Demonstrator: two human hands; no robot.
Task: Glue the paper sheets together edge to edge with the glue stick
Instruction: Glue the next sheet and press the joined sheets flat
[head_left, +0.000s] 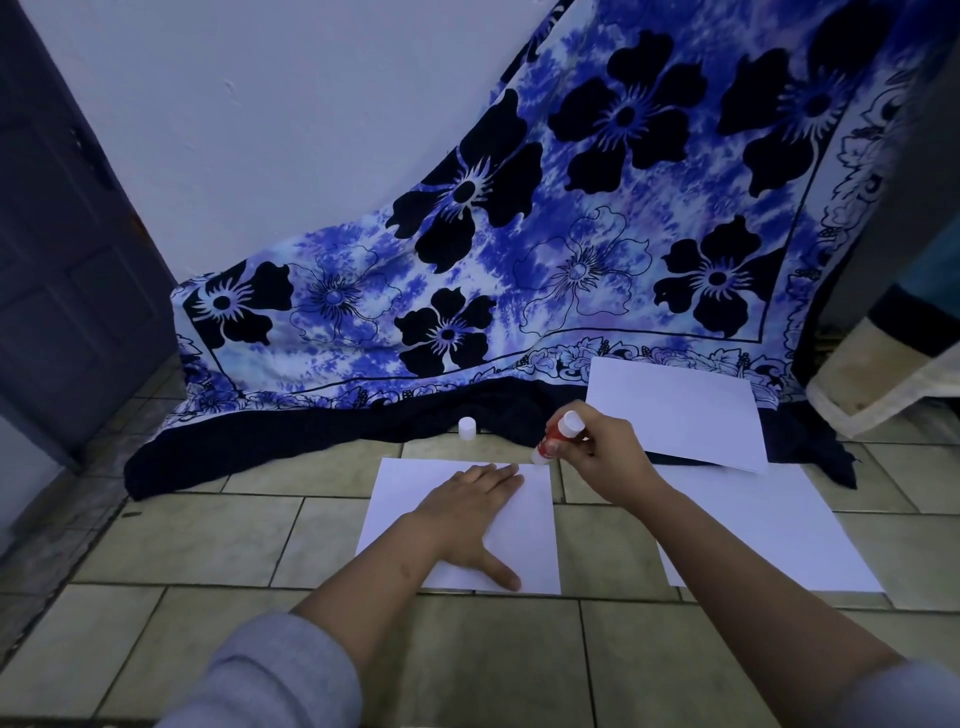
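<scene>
Since plain white paper is light, thin and floppy, the nearest paper sheet (405, 519) is judged likely to slide or buckle on the smooth tiled floor (208, 545) unless it is pinned, and pinned it is: the left hand (470, 512) is laid flat on its middle, fingers straight and close together, thumb spread toward the near edge. The glue stick (558, 434) is gripped at a tilt by the curled fingers of the right hand (605, 452), with its lower end set at the far right corner of that sheet and its white knob uppermost. The stick is judged rigid, light and best steered by its barrel, as it is held; gentle pressure is advised, since glue-damp paper wrinkles and tears. Its white cap (467, 428) is stood on the floor by the dark hem of the flowered blue cloth (571, 234). A second sheet (769, 530) is laid just right of the first, and a third sheet (675, 410) is rested partly on the cloth. A red-and-white label is seen on the stick, but no writing can be read
</scene>
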